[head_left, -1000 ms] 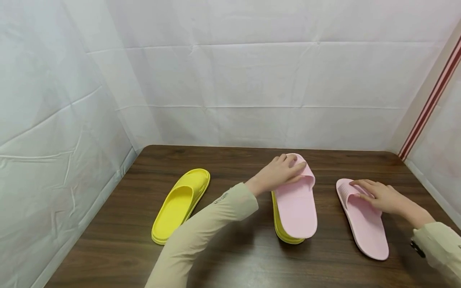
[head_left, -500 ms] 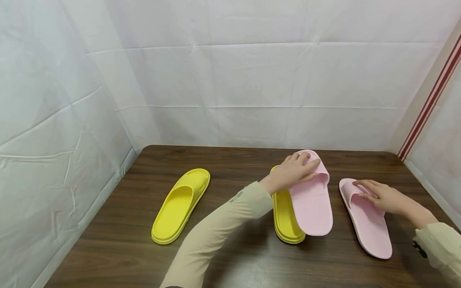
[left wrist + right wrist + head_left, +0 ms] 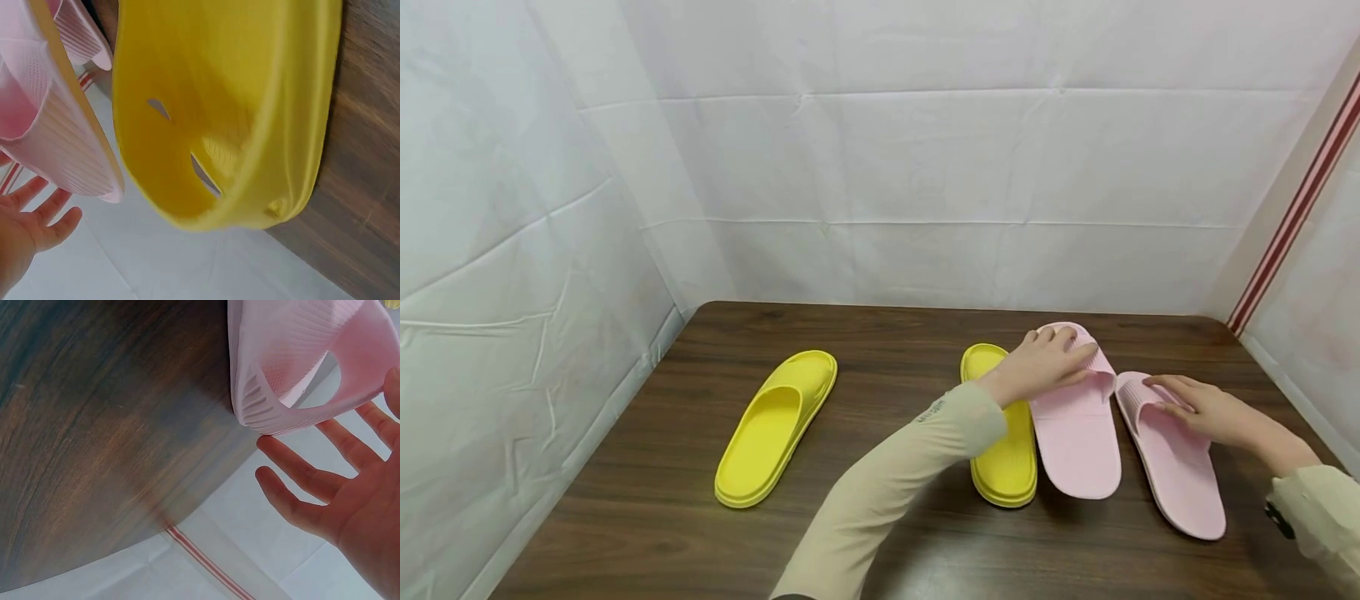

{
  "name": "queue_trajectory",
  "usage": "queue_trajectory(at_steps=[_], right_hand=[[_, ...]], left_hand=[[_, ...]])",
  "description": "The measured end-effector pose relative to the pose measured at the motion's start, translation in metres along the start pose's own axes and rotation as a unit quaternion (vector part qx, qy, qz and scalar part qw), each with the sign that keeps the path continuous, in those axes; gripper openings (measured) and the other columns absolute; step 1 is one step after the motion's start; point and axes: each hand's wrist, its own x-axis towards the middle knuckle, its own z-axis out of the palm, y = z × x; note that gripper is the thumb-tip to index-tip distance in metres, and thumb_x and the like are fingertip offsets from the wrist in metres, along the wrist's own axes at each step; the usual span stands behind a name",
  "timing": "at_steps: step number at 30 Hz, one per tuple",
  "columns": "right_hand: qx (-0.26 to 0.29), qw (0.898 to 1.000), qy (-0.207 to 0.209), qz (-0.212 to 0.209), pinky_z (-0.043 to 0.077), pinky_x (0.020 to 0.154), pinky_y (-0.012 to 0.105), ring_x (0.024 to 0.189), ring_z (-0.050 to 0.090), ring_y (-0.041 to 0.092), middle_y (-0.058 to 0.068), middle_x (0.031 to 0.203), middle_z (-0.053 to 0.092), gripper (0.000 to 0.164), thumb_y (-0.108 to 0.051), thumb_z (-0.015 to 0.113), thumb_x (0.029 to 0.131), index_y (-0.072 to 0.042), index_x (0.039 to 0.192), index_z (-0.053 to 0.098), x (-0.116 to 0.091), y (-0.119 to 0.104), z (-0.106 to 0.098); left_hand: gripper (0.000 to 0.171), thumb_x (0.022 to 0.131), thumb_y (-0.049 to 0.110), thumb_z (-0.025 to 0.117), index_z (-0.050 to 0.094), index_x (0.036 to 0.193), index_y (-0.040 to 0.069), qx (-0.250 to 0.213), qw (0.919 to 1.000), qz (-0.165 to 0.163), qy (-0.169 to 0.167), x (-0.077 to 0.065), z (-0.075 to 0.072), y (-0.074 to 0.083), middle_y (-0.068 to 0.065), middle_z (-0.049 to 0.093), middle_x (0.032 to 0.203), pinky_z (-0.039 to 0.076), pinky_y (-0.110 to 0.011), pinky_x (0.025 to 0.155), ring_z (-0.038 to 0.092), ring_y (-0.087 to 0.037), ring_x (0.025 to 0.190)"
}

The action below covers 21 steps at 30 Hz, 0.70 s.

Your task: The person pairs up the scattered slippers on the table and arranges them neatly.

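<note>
My left hand [image 3: 1048, 358] grips a pink slipper [image 3: 1078, 450] by its ribbed strap, fingers over the top. This slipper is close over the table, right beside a yellow slipper [image 3: 1007, 458] partly hidden by my forearm. In the left wrist view, the yellow slipper [image 3: 300, 125] fills the middle, with the pink one at the left edge. At the right, my right hand [image 3: 1213, 408] pinches the strap of a second pink slipper [image 3: 1183, 483], thumb at the foot opening. Its fingers spread along that strap in the right wrist view.
Another yellow slipper [image 3: 775, 425] lies slanted on the left part of the dark wooden table [image 3: 655, 475]. White sheeting [image 3: 880, 167] hangs behind and at both sides. A red-striped band [image 3: 1300, 200] runs down the right corner.
My left hand has carried its pink slipper right, off from over the yellow slipper to the space beside it. My right hand and its pink slipper have shifted slightly right.
</note>
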Motion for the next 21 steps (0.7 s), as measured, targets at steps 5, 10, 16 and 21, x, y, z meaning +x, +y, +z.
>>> queue_trajectory(at_steps=[5, 10, 16, 21], right_hand=[[0.002, 1.000, 0.003, -0.002, 0.043, 0.076, 0.055, 0.098, 0.054, 0.046, 0.027, 0.115, 0.051, 0.035, -0.020, 0.055, 0.088, -0.006, 0.118, 0.047, -0.001, 0.002, 0.000], [0.002, 1.000, -0.004, 0.005, 0.043, 0.075, 0.055, 0.098, 0.054, 0.047, 0.028, 0.116, 0.051, 0.036, -0.021, 0.055, 0.088, -0.006, 0.119, 0.046, -0.001, 0.000, -0.001], [0.003, 1.000, 0.004, -0.001, 0.043, 0.076, 0.056, 0.099, 0.053, 0.047, 0.028, 0.116, 0.051, 0.036, -0.019, 0.055, 0.088, -0.005, 0.119, 0.046, -0.002, -0.001, -0.001], [0.007, 1.000, 0.012, -0.004, 0.042, 0.076, 0.056, 0.100, 0.053, 0.046, 0.028, 0.116, 0.051, 0.037, -0.017, 0.055, 0.087, -0.004, 0.120, 0.046, -0.005, -0.001, 0.000]], left_hand=[[0.032, 0.095, 0.042, 0.029, 0.040, 0.121, 0.027, -0.012, 0.9997, -0.003, -0.023, 0.006, 0.004, 0.007, -0.002, 0.044, 0.120, 0.038, -0.032, 0.091, 0.046, -0.019, 0.109], [0.033, 0.095, 0.042, 0.027, 0.039, 0.123, 0.028, -0.008, 0.9992, -0.003, -0.039, 0.010, 0.010, 0.011, -0.003, 0.044, 0.124, 0.038, -0.033, 0.094, 0.045, -0.020, 0.113], [0.031, 0.095, 0.043, 0.029, 0.041, 0.120, 0.029, -0.020, 0.9978, -0.014, -0.062, 0.013, 0.017, 0.015, -0.002, 0.044, 0.124, 0.037, -0.033, 0.095, 0.045, -0.020, 0.113], [0.031, 0.095, 0.042, 0.029, 0.041, 0.120, 0.030, -0.017, 0.9966, -0.015, -0.079, 0.012, 0.023, 0.019, -0.001, 0.045, 0.125, 0.037, -0.033, 0.096, 0.046, -0.018, 0.113]])
